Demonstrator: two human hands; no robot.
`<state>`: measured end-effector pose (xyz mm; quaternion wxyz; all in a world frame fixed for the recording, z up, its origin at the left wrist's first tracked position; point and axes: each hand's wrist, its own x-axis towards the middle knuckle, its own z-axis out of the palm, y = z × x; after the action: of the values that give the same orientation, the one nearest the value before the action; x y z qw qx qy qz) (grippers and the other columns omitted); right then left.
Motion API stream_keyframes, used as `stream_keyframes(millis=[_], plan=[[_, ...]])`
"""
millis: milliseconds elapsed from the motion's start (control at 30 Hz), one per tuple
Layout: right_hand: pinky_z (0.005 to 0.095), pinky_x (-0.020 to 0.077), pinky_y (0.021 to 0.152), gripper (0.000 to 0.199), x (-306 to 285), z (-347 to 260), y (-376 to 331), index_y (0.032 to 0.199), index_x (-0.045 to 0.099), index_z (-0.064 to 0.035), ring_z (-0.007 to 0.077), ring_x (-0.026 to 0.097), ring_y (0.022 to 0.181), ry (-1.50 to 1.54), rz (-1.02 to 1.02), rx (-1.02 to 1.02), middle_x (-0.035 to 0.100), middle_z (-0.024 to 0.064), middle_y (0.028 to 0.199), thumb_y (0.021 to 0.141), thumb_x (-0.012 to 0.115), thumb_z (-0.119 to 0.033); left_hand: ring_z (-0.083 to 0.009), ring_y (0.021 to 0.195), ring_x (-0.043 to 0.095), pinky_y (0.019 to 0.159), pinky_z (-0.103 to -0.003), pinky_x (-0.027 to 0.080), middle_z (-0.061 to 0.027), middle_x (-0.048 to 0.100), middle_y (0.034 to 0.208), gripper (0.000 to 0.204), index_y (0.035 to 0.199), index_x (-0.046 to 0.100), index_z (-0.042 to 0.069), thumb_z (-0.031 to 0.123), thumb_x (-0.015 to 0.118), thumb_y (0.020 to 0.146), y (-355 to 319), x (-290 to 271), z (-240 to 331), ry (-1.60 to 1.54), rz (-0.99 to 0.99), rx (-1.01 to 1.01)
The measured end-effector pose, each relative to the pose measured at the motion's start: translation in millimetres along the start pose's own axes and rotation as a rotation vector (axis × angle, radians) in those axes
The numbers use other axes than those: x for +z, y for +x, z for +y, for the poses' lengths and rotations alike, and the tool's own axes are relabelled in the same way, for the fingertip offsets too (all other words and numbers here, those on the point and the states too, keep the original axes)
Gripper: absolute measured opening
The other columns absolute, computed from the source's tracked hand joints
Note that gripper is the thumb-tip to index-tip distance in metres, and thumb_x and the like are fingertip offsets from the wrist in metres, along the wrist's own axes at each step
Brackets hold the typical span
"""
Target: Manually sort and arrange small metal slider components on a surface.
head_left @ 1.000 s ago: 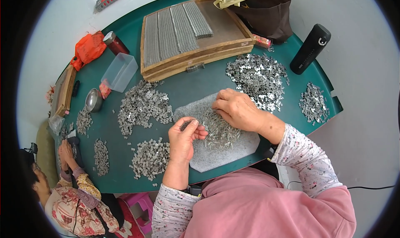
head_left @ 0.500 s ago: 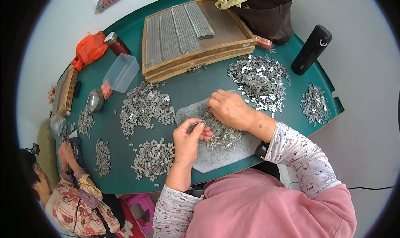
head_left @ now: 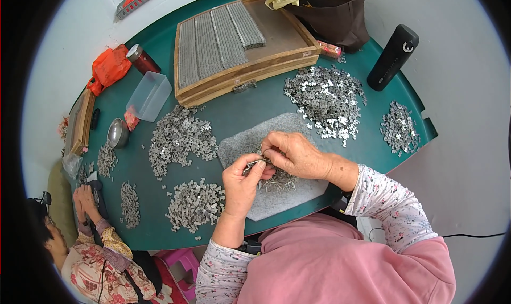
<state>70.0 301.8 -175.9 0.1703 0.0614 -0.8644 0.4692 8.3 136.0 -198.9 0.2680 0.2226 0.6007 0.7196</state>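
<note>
Over a grey felt mat (head_left: 255,205) my two hands meet, fingertips nearly touching. My left hand (head_left: 242,184) is closed, pinching a small dark metal piece (head_left: 249,167) between thumb and fingers; its exact shape is mostly covered. The fingers of my right hand (head_left: 299,156) are pinched together at the end of that piece, and whatever lies in them is too small to make out. Under both hands, partly hidden, is a heap of thin silvery metal pins (head_left: 282,183).
Heaps of small flat metal links (head_left: 326,99) surround the mat. Behind stands a wooden tray (head_left: 290,30) with grey rows of metal pieces. A black bottle (head_left: 393,58), clear plastic box (head_left: 149,97) and metal bowl (head_left: 118,133) also stand there. Another person (head_left: 106,256) works at left.
My right hand has come from the pin heap toward me, down to my left fingertips. The left hand still holds the metal piece. The whole view has shifted slightly.
</note>
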Motion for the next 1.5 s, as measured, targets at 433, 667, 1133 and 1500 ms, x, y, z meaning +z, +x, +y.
stream_keyframes(millis=[433,667,1133,1500], plan=[[0.0426,0.0479,0.061,0.013,-1,5,-1,0.086,0.054,-0.0024,0.0349,0.059,0.07,-0.152,0.004,-0.275,0.057,0.0144,0.076,0.08,0.062,-0.01,-0.0179,0.068,0.067,0.061,-0.027,0.056,-0.0122,0.068,0.078,0.009,0.094,0.063,-0.004,0.003,0.059,0.089,-2,6,9,0.224,-0.004,0.016],[0.0398,0.0493,0.062,0.023,2,-13,-9,0.093,0.055,-0.0032,0.0319,0.059,0.075,-0.262,0.074,-0.28,0.056,0.0115,0.081,0.076,0.067,-0.011,-0.018,0.063,0.066,0.058,-0.027,0.054,-0.0105,0.066,0.076,0.01,0.093,0.063,-0.003,0.004,0.063,0.086,5,-2,18,-0.081,-0.017,-0.178],[0.0358,0.049,0.061,0.03,0,-10,-10,0.098,0.059,-0.0053,0.0278,0.059,0.073,-0.121,0.125,-0.276,0.055,0.0092,0.081,0.071,0.073,-0.009,-0.0111,0.057,0.049,0.044,-0.021,0.032,-0.0051,0.057,0.071,0.013,0.093,0.061,-0.001,0.011,0.062,0.089,6,-9,18,-0.619,-0.123,-0.394],[0.0341,0.0516,0.066,0.018,-11,-5,-7,0.097,0.065,-0.0001,0.0258,0.064,0.07,0.066,0.029,0.024,0.065,0.014,0.08,0.085,0.062,-0.013,-0.0153,0.058,0.054,0.047,-0.025,0.037,-0.0079,0.06,0.074,0.019,0.094,0.06,0.0,0.018,0.057,0.092,6,-5,20,-0.44,0.01,-0.356]])
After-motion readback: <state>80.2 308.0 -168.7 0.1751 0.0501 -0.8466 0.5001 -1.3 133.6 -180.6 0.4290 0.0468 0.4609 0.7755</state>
